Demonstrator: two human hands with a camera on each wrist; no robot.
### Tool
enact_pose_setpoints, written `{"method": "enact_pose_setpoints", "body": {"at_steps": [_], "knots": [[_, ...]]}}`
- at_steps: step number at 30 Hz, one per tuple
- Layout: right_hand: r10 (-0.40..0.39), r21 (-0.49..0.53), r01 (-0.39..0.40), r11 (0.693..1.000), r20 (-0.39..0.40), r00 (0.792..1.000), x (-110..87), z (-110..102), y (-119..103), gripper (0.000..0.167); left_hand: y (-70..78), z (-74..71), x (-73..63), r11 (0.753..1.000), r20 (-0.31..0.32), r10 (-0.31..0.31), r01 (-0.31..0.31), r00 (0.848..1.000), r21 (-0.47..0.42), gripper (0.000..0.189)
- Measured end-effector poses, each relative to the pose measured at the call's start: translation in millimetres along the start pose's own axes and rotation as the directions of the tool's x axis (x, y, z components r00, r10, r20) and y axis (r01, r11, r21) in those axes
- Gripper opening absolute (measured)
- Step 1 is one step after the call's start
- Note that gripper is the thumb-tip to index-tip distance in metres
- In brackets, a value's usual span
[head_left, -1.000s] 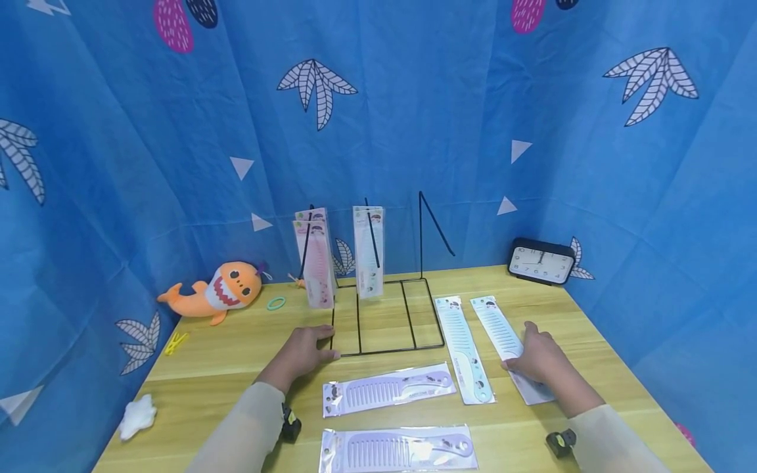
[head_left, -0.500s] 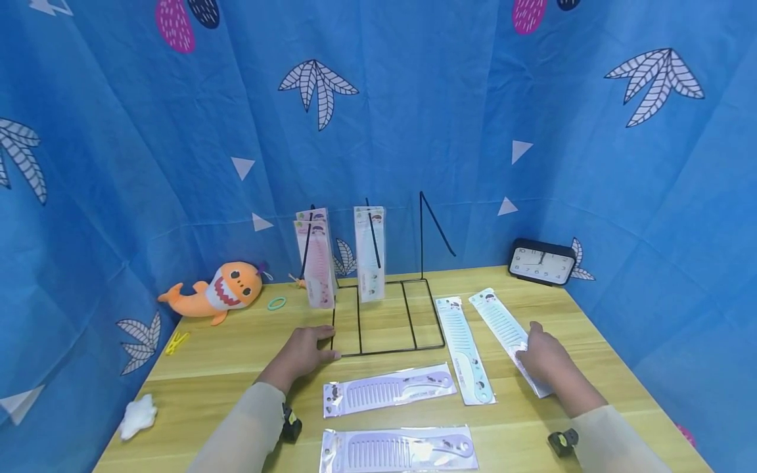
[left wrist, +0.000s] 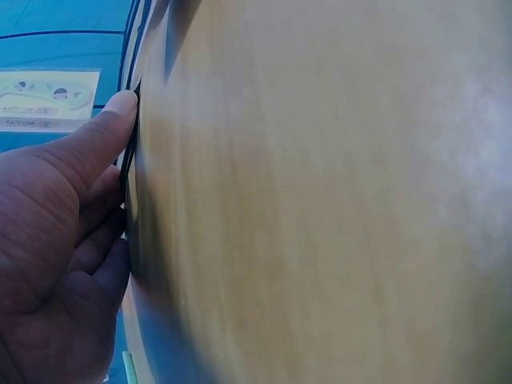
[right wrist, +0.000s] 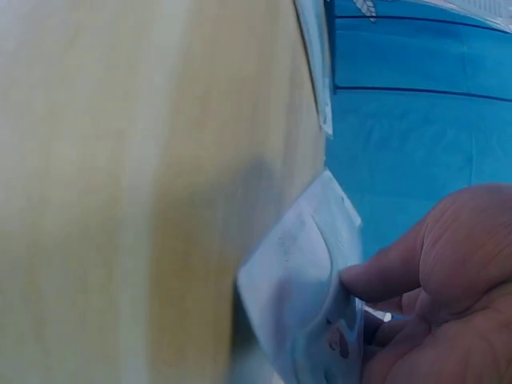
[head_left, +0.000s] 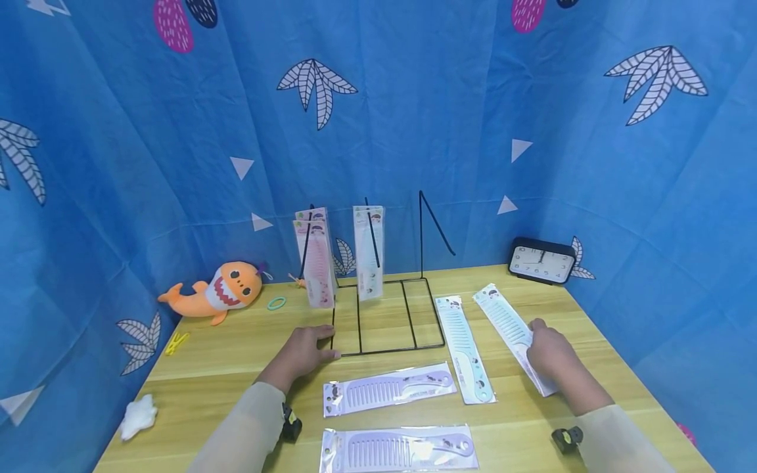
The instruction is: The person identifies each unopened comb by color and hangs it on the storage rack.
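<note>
My right hand (head_left: 550,351) pinches a packaged pale mint comb (head_left: 507,320) by its handle end. In the right wrist view the thumb lies on the front of the packet (right wrist: 300,276) and the fingers are behind it; the packet tilts off the table. My left hand (head_left: 301,355) holds the front left corner of a black wire display rack (head_left: 390,350), its thumb (left wrist: 108,120) against the wire. Pink packaged combs (head_left: 318,269) hang on the rack's left hook, pale mint ones (head_left: 365,279) on the middle hook. The right hook (head_left: 439,228) rises beside them.
Another mint comb packet (head_left: 465,351) lies right of the rack. Two purple comb packets (head_left: 390,389) lie in front of it. A black clock (head_left: 541,261) stands back right. On the left are an orange shark toy (head_left: 227,289), a yellow clip (head_left: 176,343) and a white star-shaped item (head_left: 138,417).
The right hand has taken hold of the mint comb packet nearer its handle end, and the packet has shifted slightly and come up off the table. The left hand has stayed on the rack.
</note>
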State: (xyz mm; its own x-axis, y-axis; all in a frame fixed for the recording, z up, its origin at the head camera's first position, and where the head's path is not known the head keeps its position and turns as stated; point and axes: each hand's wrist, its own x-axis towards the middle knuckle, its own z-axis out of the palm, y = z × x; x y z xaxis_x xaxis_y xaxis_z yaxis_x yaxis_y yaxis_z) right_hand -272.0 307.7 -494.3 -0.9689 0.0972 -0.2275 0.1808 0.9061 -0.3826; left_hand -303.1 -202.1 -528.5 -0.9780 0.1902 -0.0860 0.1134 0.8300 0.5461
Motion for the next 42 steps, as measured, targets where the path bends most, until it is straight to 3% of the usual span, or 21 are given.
{"method": "enact_pose_setpoints", "body": {"at_steps": [6,12,17,21,25,30,32,35,37,39,42], "knots": [[-0.054,0.08,0.057,0.995,-0.04,0.998,-3.1,-9,3,0.052,0.5,0.3,0.3,1.0,0.0,0.006,-0.006,1.0,0.001,0.061],[-0.069,0.203,0.097,0.974,-0.138,0.988,-6.4,-18,3,0.045,-0.7,0.6,1.1,1.0,-0.002,0.014,-0.014,1.0,0.005,0.061],[-0.096,0.347,0.144,0.927,-0.152,0.984,-10.2,-21,6,0.041,-0.8,1.8,2.0,1.0,0.002,0.012,-0.012,1.0,0.004,0.061],[-0.129,0.472,0.173,0.864,-0.125,0.984,-13.9,-23,6,0.038,0.0,1.9,2.5,1.0,0.004,0.004,-0.004,1.0,0.001,0.061],[-0.198,0.634,0.228,0.739,-0.119,0.973,-17.7,-23,6,0.032,0.5,1.1,2.4,1.0,0.005,-0.006,0.006,1.0,0.002,0.062],[-0.299,0.769,0.307,0.561,-0.158,0.941,-24.8,-25,5,0.023,1.7,-0.6,1.8,1.0,0.001,-0.002,0.002,1.0,0.002,0.062],[-0.368,0.8,0.361,0.48,-0.19,0.91,-28.9,-25,2,0.018,2.3,-1.2,1.3,1.0,0.0,0.001,-0.001,1.0,-0.003,0.062],[-0.48,0.822,0.441,0.36,-0.242,0.843,-35.7,-25,-8,0.016,2.3,-1.5,0.6,1.0,0.001,0.007,-0.007,1.0,-0.008,0.062],[-0.532,0.817,0.478,0.322,-0.261,0.805,-40.7,-24,-17,0.016,2.1,-1.1,0.0,1.0,0.002,0.006,-0.006,1.0,-0.009,0.062],[-0.549,0.779,0.51,0.364,-0.263,0.793,-45.8,-25,-28,0.017,2.0,-0.8,-0.6,1.0,0.003,0.003,-0.003,1.0,-0.011,0.062],[-0.546,0.71,0.533,0.46,-0.247,0.801,-51.8,-25,-45,0.02,2.5,-0.3,-1.4,1.0,0.004,-0.004,0.004,1.0,-0.012,0.062]]}}
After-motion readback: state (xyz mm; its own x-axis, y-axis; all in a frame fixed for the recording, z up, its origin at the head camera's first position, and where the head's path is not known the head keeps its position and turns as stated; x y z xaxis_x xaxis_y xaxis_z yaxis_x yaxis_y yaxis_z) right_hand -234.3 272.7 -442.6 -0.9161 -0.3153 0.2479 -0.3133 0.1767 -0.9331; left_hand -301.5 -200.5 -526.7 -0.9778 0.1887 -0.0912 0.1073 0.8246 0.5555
